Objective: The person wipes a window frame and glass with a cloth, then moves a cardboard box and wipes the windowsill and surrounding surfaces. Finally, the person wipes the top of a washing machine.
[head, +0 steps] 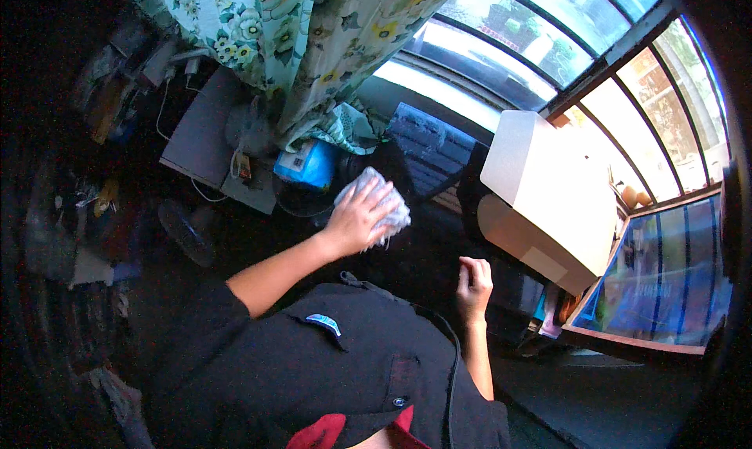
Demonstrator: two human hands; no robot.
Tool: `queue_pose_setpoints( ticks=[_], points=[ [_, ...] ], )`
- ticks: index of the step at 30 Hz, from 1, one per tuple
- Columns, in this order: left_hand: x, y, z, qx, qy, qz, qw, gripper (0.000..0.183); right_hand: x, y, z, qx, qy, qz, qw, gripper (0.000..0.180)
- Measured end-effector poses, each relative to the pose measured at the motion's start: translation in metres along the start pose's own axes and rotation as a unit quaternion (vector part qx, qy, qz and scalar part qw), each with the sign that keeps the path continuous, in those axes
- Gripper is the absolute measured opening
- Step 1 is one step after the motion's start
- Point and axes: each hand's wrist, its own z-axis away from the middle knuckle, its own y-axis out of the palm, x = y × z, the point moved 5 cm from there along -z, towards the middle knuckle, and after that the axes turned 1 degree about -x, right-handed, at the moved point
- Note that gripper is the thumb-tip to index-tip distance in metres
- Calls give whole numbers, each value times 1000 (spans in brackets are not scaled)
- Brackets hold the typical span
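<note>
My left hand [356, 218] is spread over a crumpled, light grey cloth [395, 215] and grips it. The cloth's loose edge hangs past my fingers above a very dark area, where the surface beneath cannot be made out. Just beyond that hand is a blue plastic-wrapped pack [306, 166] with a pale label. My right hand [474, 285] is raised to the right of the cloth, fingers curled in towards the thumb, with nothing visible in it. A large pale box [549, 184] stands beyond it.
A floral curtain [294, 55] hangs at the far left of a barred window [517, 32]. A dark glossy panel [432, 140] lies below the sill. To the right is a wood-framed glass pane [652, 278]. Chargers with white cables [163, 105] sit by a grey cabinet [205, 128].
</note>
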Motion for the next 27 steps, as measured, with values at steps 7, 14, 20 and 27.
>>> queue_pose_setpoints(
  ticks=[7,14,20,27],
  points=[
    [62,26,-110,-65,-66,-77,993,54,-3,-1,-1,-4,14,2,1000,16],
    [37,18,-77,4,44,-2,999,59,-1,-2,-2,-23,24,4,999,17],
    [14,-3,-29,17,-11,63,998,61,-1,0,-3,-6,48,16,999,17],
    [60,13,-118,-70,-103,1,992,52,0,4,-10,-5,58,50,997,15]
  ],
)
